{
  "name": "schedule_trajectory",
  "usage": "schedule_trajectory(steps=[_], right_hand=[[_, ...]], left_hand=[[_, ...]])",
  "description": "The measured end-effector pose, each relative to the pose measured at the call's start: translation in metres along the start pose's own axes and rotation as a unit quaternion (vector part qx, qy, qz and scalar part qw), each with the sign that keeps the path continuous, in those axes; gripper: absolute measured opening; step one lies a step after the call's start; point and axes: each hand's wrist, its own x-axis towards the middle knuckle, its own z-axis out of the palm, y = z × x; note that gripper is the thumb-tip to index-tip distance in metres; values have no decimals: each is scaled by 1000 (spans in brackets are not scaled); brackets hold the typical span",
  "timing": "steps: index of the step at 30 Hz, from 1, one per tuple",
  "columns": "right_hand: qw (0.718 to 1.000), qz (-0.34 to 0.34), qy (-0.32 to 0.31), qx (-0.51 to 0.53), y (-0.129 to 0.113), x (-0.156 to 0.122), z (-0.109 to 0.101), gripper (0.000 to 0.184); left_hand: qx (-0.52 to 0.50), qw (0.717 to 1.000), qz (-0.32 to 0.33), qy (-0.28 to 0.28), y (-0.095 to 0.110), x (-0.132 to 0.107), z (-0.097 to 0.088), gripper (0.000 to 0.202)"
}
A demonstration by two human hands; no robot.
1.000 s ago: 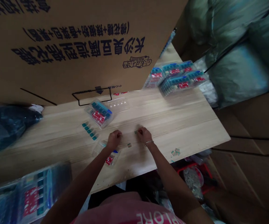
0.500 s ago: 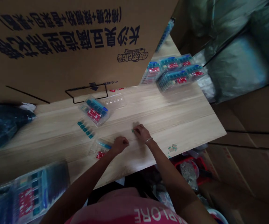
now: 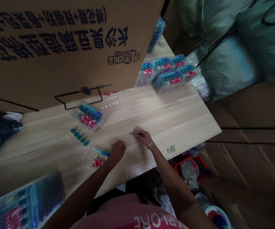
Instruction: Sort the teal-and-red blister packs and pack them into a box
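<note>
My right hand is closed, its fingertips pinching a small flat piece with green and pale parts, just over the wooden table. To its left, my left hand is closed too, the fingers curled; what they hold, if anything, is too small to name. Beside the left hand lies a clear plastic tray holding a blue stick-like item and a red packet with white spots. Farther left, a row of teal squares rests on the table.
A filled clear case and a clear strip lie before a big cardboard box. Stacked filled cases stand at the back right. Small green-edged scraps lie near the front edge. More cases are at lower left.
The view has swung, so the table's contents appear farther left. My left hand is now closer to the clear tray, and more of the small piece shows at my right fingertips.
</note>
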Motion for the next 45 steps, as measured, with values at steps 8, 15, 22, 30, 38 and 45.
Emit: schedule_trajectory(steps=[8, 15, 22, 30, 38, 45], right_hand=[[987, 22, -31, -159, -32, 19, 16, 6], [966, 17, -54, -253, -50, 16, 14, 12], [981, 15, -105, -163, -40, -16, 18, 8], [982, 16, -186, 37, -61, -39, 87, 7], [842, -228, -395, -290, -110, 11, 89, 16], [776, -264, -463, -336, -122, 37, 103, 19]], left_hand=[[40, 999, 35, 3, 4, -1, 1, 14], [-22, 998, 56, 22, 4, -4, 5, 23], [-345, 933, -69, 74, -34, -59, 3, 17], [-553, 812, -156, 106, -66, -98, -9, 26], [-588, 781, -181, 108, -78, -97, -10, 34], [-571, 776, -200, 176, -101, -111, 7, 40]])
